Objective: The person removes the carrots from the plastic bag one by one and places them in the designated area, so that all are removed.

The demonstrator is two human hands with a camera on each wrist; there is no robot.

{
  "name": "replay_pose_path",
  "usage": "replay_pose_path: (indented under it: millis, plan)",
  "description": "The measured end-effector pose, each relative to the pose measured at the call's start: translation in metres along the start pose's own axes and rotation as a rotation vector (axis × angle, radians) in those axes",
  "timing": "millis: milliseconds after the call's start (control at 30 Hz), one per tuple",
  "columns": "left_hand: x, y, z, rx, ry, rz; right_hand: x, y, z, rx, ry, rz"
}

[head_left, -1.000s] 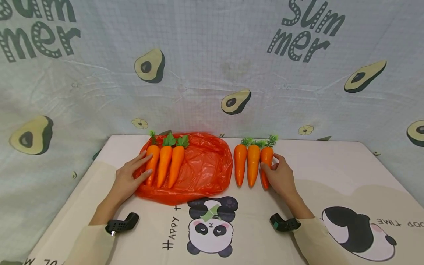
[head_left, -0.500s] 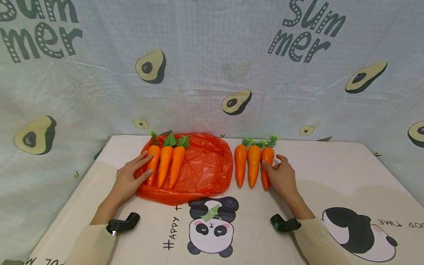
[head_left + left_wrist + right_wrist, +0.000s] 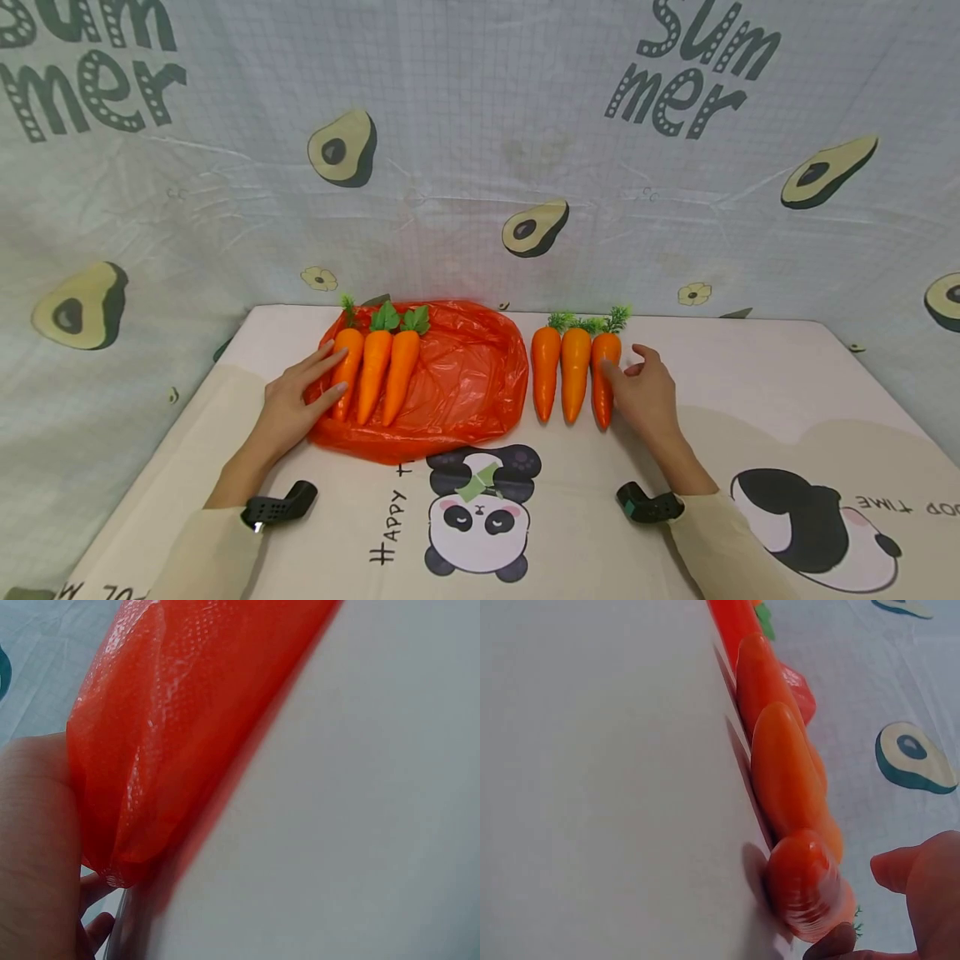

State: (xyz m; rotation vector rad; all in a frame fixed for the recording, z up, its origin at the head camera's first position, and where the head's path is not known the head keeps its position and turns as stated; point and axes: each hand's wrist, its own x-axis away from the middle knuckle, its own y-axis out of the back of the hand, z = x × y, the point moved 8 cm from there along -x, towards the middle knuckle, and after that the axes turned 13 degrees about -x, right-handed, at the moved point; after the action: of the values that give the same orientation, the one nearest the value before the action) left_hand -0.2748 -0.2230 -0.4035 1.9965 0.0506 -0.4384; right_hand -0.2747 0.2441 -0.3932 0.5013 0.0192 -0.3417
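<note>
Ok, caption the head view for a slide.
Left hand by three carrots on red plastic, right hand by three more carrots.

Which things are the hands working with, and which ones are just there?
Probably for the job:
left hand
right hand
crumpled red plastic bag
three glossy orange, green-topped carrots on it
three more glossy orange, green-topped carrots in a row beside it

Probably just there:
pale panda-print tabletop
pale avocado-print sheet behind
two black wrist-worn devices

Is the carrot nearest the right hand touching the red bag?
Apart: the head view shows that carrot separated from the red bag by two other carrots.
</note>
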Motion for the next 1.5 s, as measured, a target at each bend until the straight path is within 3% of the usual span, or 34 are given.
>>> replay_pose_path:
  millis: [300, 600, 1500]
  plan:
    - [0.000, 0.000, 0.001, -0.006, 0.000, -0.003, 0.003, 0.014, 0.017, -0.043, 0.090, -0.086]
    - [0.001, 0.000, 0.001, -0.006, -0.007, -0.017, 0.007, 0.016, 0.027, -0.065, 0.139, -0.120]
    - [0.000, 0.002, -0.002, -0.006, -0.014, -0.013, 0.009, 0.022, 0.035, -0.076, 0.130, -0.128]
